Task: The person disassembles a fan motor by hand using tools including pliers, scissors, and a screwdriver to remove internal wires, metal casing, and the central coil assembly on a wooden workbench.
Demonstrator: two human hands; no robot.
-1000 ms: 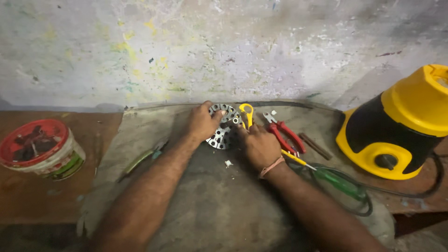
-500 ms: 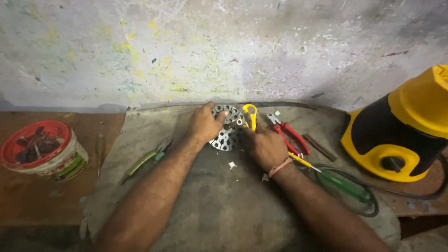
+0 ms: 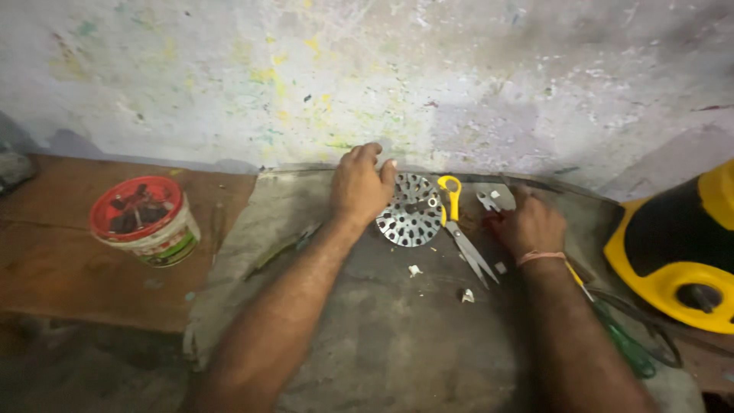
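Resting your left hand (image 3: 361, 186) at upper centre of frame, fingers curled loosely, fingertips touching left edge of perforated metal disc (image 3: 410, 211). Disc lies flat on grey cloth (image 3: 397, 329) over desk. Your right hand (image 3: 529, 222) right of centre, fingers bent down over red-handled tool, mostly hidden; grip cannot tell. Yellow-handled scissors (image 3: 459, 226) between both hands, just beside disc. Red-lidded tub (image 3: 145, 218) at left; yellow-black machine (image 3: 680, 245) at right edge.
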